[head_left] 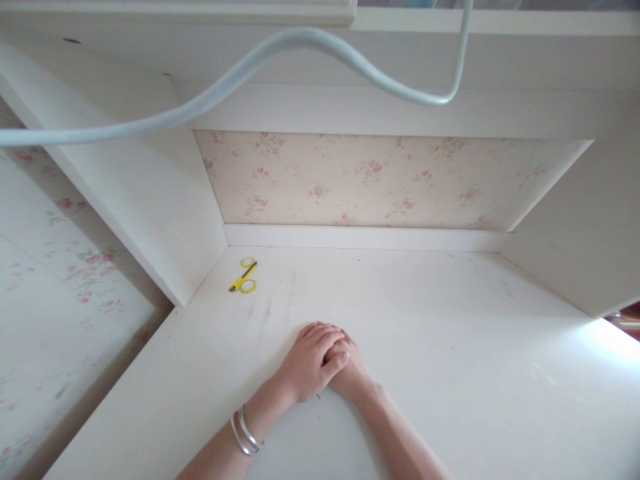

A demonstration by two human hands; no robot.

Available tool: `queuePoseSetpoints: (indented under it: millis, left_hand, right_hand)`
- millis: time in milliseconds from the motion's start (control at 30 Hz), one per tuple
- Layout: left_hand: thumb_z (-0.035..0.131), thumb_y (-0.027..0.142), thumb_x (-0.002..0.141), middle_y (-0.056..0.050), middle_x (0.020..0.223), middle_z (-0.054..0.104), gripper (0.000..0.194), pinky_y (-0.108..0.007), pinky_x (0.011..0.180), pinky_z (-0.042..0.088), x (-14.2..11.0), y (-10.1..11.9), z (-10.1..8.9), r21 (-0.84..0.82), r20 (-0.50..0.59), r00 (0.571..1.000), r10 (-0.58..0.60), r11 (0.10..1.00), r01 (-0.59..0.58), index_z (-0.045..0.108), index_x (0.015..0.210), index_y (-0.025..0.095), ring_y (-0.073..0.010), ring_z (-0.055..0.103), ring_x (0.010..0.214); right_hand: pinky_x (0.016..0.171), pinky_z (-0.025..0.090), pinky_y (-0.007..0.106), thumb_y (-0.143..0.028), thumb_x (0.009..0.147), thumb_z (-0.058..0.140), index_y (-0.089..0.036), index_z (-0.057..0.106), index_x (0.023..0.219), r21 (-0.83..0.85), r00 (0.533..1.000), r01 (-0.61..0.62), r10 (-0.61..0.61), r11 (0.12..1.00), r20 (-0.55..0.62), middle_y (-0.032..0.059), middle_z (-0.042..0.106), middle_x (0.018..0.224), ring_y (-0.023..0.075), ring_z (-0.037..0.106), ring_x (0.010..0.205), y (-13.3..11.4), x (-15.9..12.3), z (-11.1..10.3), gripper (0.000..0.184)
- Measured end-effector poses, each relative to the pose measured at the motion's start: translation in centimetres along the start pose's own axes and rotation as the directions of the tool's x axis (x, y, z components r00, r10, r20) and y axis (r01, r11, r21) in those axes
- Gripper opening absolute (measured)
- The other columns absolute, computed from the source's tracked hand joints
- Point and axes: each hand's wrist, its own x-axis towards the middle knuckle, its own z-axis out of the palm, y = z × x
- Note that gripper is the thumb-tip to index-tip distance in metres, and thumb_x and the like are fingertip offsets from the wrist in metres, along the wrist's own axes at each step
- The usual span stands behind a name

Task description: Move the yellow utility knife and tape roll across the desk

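My left hand (314, 360) lies over my right hand (349, 373) near the middle of the white desktop, its fingers wrapped across the back of it. Most of the right hand's fingers are hidden beneath the left. Two silver bangles (246, 432) circle my left wrist. Farther back and to the left, apart from both hands, lies a yellow and black utility knife (244, 276). A thin yellow ring, like a tape roll, (243, 261) is beside its upper end, and a second yellow ring (255, 287) sits by its lower end.
White panels (150, 173) enclose the desk at left and right. A shelf (400, 60) overhangs the back, above floral wallpaper (350, 180). A pale cable (305, 37) hangs across the upper view. The desk's left edge drops beside a floral surface (95, 267).
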Motion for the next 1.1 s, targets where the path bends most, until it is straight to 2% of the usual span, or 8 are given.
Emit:
queuePoseSetpoints:
  millis: [367, 967, 1100]
  left_hand:
    - [0.044, 0.035, 0.092, -0.003, 0.123, 0.058, 0.030, -0.037, 0.110, 0.026, 0.0, -0.2, 0.2, 0.003, -0.011, 1.000, 0.014, 1.000, -0.014, 0.053, 0.118, 0.023, -0.0174, 0.047, 0.119]
    - [0.043, 0.036, 0.092, -0.005, 0.123, 0.058, 0.031, -0.039, 0.109, 0.026, 0.0, -0.2, 0.2, 0.004, -0.007, 1.000, 0.014, 1.000, -0.014, 0.054, 0.119, 0.022, -0.0189, 0.047, 0.119]
    - [0.043, 0.036, 0.092, -0.005, 0.123, 0.058, 0.031, -0.040, 0.109, 0.026, 0.0, -0.1, 0.1, -0.004, -0.008, 1.000, 0.017, 1.000, -0.017, 0.054, 0.118, 0.023, -0.0192, 0.047, 0.119]
  right_hand:
    - [0.104, 0.030, 0.028, -0.019, 0.081, 0.052, -0.022, 0.057, 0.120, -0.019, 0.999, 0.046, -0.046, 0.999, -0.006, 0.0038, 0.063, 0.117, 0.0170, 0.055, 0.111, 1.1, 0.0, 1.1, 0.039]
    - [0.106, 0.027, 0.028, -0.020, 0.083, 0.050, -0.020, 0.057, 0.120, -0.032, 0.999, 0.028, -0.027, 0.999, 0.022, 0.0054, 0.062, 0.119, 0.0169, 0.053, 0.113, 0.7, 0.0, 0.7, 0.038]
    - [0.103, 0.030, 0.029, -0.020, 0.082, 0.049, -0.019, 0.057, 0.119, -0.040, 1.000, 0.016, -0.015, 0.999, 0.025, 0.0060, 0.062, 0.118, 0.0178, 0.054, 0.111, 0.6, 0.0, 0.6, 0.037]
